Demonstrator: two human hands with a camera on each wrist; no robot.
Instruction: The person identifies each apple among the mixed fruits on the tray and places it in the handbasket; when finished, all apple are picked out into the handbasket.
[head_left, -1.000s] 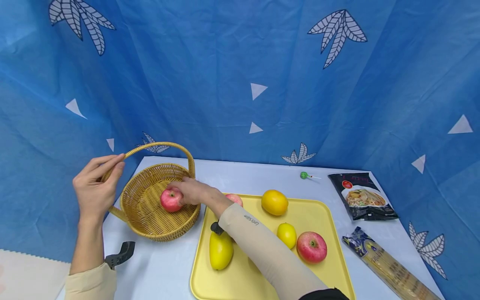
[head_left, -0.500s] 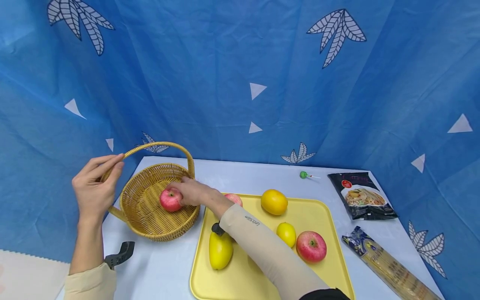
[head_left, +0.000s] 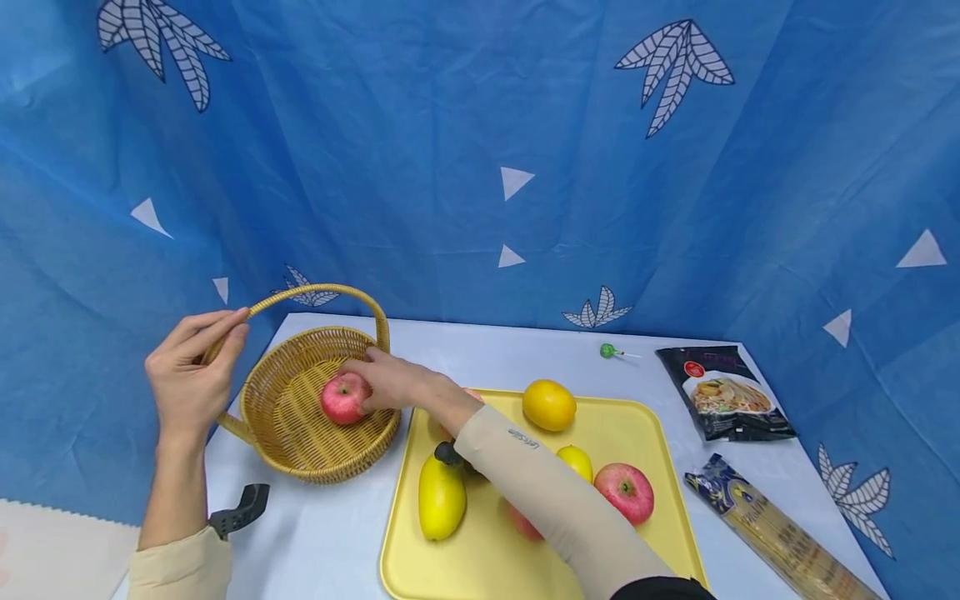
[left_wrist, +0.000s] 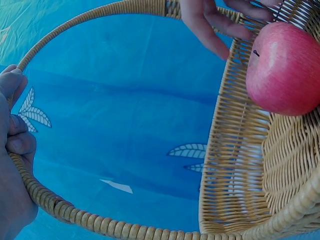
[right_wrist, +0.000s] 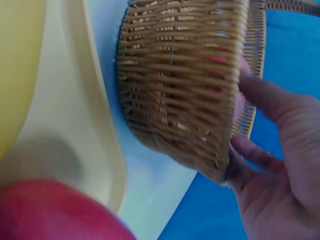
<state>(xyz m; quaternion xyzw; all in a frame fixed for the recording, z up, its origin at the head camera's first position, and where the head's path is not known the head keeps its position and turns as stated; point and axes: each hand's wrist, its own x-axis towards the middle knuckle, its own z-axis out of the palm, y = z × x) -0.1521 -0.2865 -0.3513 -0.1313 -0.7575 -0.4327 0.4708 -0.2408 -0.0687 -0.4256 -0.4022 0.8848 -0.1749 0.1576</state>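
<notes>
A red apple (head_left: 346,397) sits inside the round wicker basket (head_left: 322,475), toward its right side. My right hand (head_left: 397,383) reaches over the basket's right rim beside the apple. In the left wrist view, the fingers of the right hand (left_wrist: 215,22) are spread and show a gap from the apple (left_wrist: 285,70). The thumb side, in the right wrist view, lies close to the apple through the rim, so contact there is hard to judge. My left hand (head_left: 195,367) pinches the basket's arched handle (head_left: 330,288) at its left part.
Right of the basket lies a yellow tray (head_left: 405,575) with a mango (head_left: 442,500), an orange-yellow fruit (head_left: 550,405), a lemon (head_left: 576,460) and apples, partly behind the right sleeve. Farther right are a lollipop (head_left: 609,351), a black food packet (head_left: 723,392) and a noodle packet (head_left: 780,529).
My right hand has drawn back slightly to the right, its fingers loosening from the apple, which stays in the basket. The left hand keeps its place on the handle.
</notes>
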